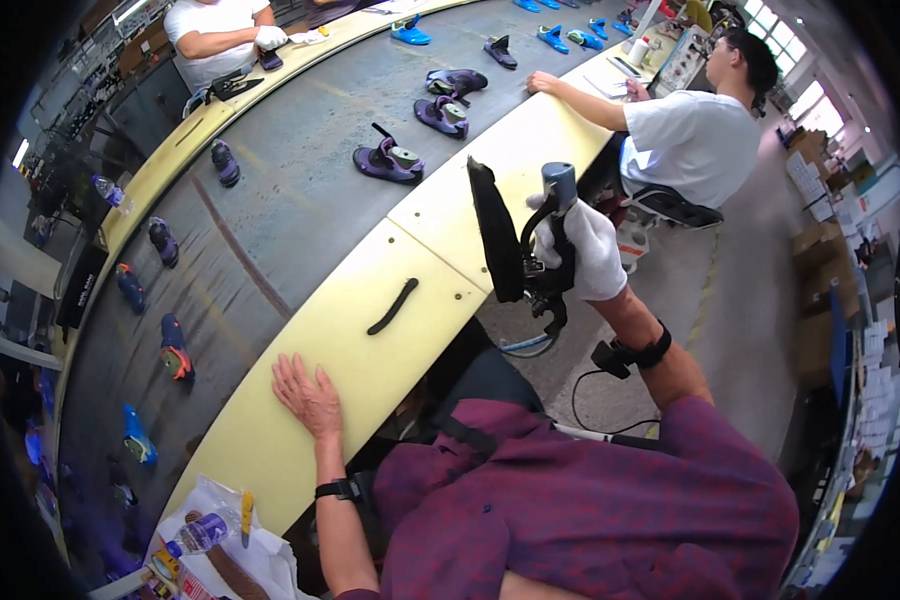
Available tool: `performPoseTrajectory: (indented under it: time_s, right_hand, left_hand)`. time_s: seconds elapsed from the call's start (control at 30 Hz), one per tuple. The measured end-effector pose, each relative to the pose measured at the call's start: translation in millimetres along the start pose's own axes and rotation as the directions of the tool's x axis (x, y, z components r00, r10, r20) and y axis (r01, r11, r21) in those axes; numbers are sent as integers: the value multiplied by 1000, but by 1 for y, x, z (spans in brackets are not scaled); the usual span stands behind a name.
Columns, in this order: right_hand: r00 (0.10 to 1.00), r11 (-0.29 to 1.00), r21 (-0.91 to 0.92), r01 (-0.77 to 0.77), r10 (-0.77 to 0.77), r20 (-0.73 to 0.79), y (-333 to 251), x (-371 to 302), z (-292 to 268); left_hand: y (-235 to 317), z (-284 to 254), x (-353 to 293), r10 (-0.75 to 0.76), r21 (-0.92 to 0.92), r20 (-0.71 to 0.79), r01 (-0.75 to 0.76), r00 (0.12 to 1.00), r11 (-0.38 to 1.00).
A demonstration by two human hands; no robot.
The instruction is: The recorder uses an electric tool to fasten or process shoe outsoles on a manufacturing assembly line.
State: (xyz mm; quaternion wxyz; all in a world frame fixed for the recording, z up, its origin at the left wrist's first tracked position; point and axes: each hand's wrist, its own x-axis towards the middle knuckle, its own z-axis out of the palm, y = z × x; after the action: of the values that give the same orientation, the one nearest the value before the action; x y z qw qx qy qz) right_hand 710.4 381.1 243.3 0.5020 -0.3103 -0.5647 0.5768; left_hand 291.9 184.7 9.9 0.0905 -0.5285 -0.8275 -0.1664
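Observation:
My bare left hand [308, 395] lies flat on the pale yellow bench top [365, 375], fingers spread, holding nothing. A short, curved black strip [392, 307] rests on the bench a little beyond it. My right hand [592, 250], in a white glove, is closed around a black device with a grey cylindrical end [560, 183] pointing up. A long, flat black piece [495, 235] stands out on the device's left side, over the bench edge. The glove covers part of the device, so its exact kind cannot be made out.
A dark conveyor belt [280, 190] runs beyond the bench, carrying several shoes, including a purple-black shoe [388, 160] and a blue shoe [410, 32]. A seated co-worker [690, 140] is at right; another [215, 45] works across the belt. A plastic bottle [202, 533] lies lower left.

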Motion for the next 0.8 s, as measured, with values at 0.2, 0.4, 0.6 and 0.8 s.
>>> performPoseTrajectory:
  time_s: [0.2,0.4,0.6,0.8]
  right_hand:
    - [996,989,119,-84,84,2,-19,1,-17]
    - [992,979,156,-129,127,21,-25,2,-19]
    - [993,980,160,-118,113,42,-18,4,-32]
    - [995,989,129,-79,70,67,-23,6,-28]
  left_hand:
    - [93,-61,39,-121,-745,260,278,958,606]
    - [230,-140,54,134,-923,211,152,968,353]
    - [275,-178,58,292,-933,273,177,916,314]
    - [289,-171,52,332,-927,361,298,871,228]
